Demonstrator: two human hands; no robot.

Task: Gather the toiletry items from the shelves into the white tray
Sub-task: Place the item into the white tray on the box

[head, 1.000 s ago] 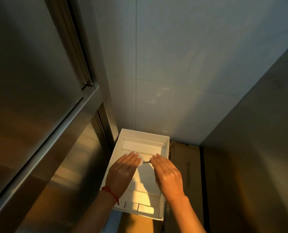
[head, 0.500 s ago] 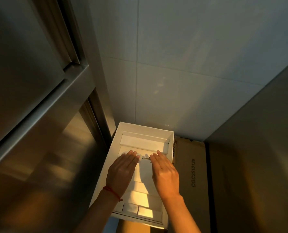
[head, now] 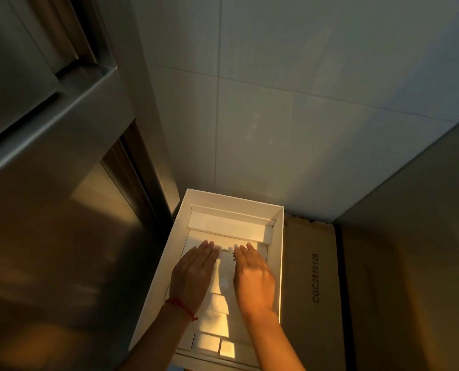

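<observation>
Both hands lie flat and open in the white tray (head: 277,236), low centre of frame; left hand (head: 193,274) and right hand (head: 252,277) grip nothing; no toiletries visible; pressing unevenly could tip the tray off the cardboard box (head: 311,277).

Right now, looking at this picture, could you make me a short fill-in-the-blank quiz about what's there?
1. Both hands, left hand and right hand, lie palm-down inside the ____ tray.
2. The string around the left wrist is ____.
3. The cardboard box beside the tray carries the printed code ____.
4. The wall behind the tray is covered in ____.

Missing words: white; red; CGC2510129; tiles
</observation>
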